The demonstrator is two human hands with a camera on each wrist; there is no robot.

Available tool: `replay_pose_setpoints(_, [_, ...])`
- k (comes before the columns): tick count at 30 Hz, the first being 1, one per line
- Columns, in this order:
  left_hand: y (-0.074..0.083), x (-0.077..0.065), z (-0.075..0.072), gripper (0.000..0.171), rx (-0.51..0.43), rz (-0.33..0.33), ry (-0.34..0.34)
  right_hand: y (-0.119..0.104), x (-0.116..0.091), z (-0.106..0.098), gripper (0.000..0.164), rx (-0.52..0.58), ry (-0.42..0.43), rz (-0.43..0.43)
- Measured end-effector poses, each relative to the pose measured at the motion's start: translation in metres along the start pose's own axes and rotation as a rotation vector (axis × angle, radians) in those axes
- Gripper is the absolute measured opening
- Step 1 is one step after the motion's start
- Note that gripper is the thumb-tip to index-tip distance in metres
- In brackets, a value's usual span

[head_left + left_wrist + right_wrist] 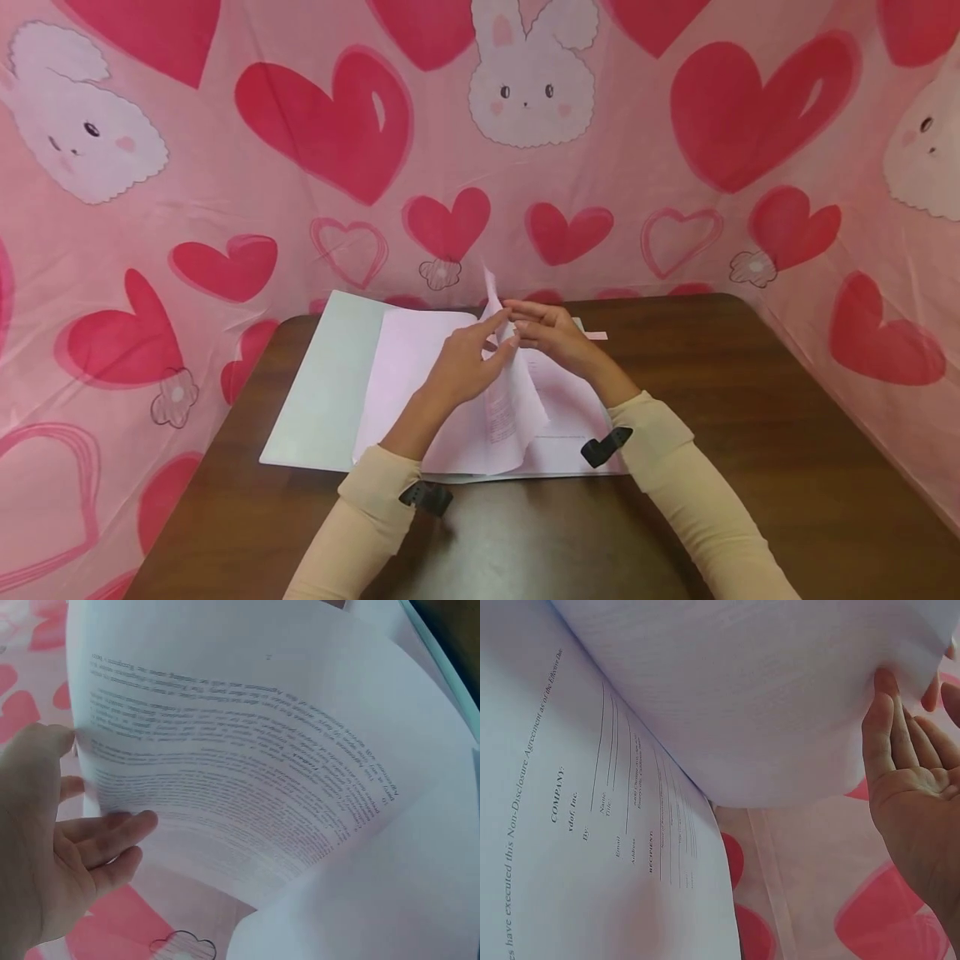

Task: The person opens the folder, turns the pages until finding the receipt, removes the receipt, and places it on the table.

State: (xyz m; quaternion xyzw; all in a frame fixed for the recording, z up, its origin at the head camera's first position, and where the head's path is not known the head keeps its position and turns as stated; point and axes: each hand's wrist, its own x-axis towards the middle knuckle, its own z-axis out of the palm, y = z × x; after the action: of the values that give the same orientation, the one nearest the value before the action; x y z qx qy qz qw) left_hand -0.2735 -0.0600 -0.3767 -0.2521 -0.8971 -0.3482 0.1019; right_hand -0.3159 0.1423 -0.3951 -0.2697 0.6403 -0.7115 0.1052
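A printed page (247, 742) stands raised and bowed between my two hands, above an open folder of papers. My left hand (471, 354) is on its printed side, with the fingertips at the sheet and the thumb by its edge in the left wrist view. From the other side, my right hand (557, 337) lays extended fingers (891, 735) against the back of the page. Under the right hand shows a form page (622, 817) with headings and blank lines. Left of the raised page lies a blank white sheet (408, 358).
The folder's pale green cover (318, 383) spreads left over the brown wooden table (750, 417). A small pink tab (596, 335) sticks out at the right of the papers. Behind hangs a pink cloth (630, 158) with hearts and rabbits.
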Motion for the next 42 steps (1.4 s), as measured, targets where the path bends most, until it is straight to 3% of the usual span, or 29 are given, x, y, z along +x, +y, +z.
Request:
replay_pose_setpoints(11, [0.0, 0.002, -0.005, 0.043, -0.127, -0.013, 0.026, -0.002, 0.0, 0.002, 0.055, 0.007, -0.03, 0.003])
replay_pose_setpoints(23, [-0.006, 0.001, -0.011, 0.052, -0.278, -0.096, -0.096, -0.001, 0.0, 0.004, 0.054, 0.057, -0.033, 0.006])
replay_pose_setpoints(34, [-0.013, 0.0, -0.017, 0.058, -0.28, -0.091, -0.121, -0.001, -0.001, 0.005, 0.055, 0.074, -0.044, 0.004])
replay_pose_setpoints(39, [-0.018, -0.001, -0.02, 0.058, -0.306, -0.14, -0.122, 0.0, -0.004, 0.003, 0.053, 0.071, -0.024, 0.007])
replay_pose_setpoints(42, [-0.022, -0.001, -0.023, 0.057, -0.318, -0.168, -0.114, 0.003, -0.008, -0.003, 0.049, 0.015, 0.004, -0.001])
